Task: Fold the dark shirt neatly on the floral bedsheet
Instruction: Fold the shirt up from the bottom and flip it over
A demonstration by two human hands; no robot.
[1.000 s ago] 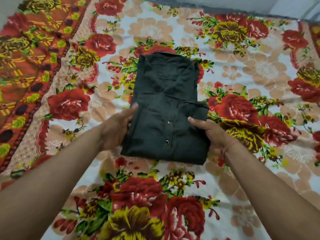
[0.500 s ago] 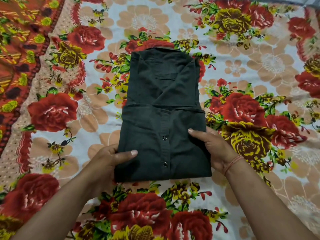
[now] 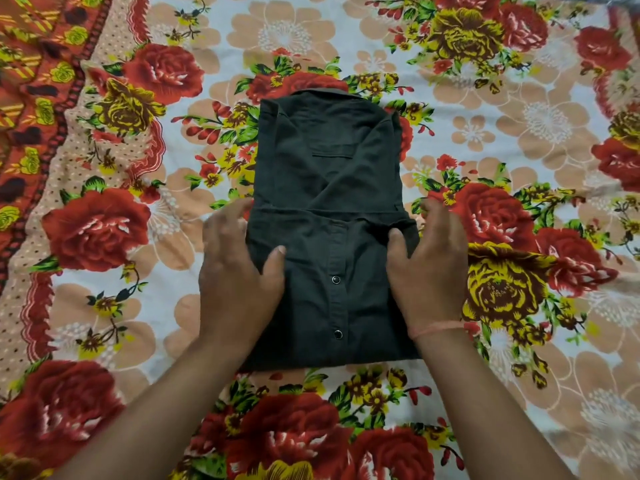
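Observation:
The dark shirt (image 3: 332, 181) lies folded into a narrow rectangle in the middle of the floral bedsheet (image 3: 540, 126). Its collar points away from me, and its lower half is doubled up over the front with two snap buttons showing. My left hand (image 3: 235, 282) lies against the shirt's left edge, thumb on the cloth and fingers stretched along the side. My right hand (image 3: 429, 271), with a thin pink thread at the wrist, mirrors it on the right edge, thumb resting on the fold. Neither hand lifts the cloth.
The sheet's print is red roses, yellow flowers and peach blossoms on white. An orange patterned border (image 3: 31, 81) runs down the far left. Flat sheet surrounds the shirt on all sides.
The lower half has come down flat on the shirt. Both hands slid forward from the lower corners to the sides by the fold line, and the view came closer.

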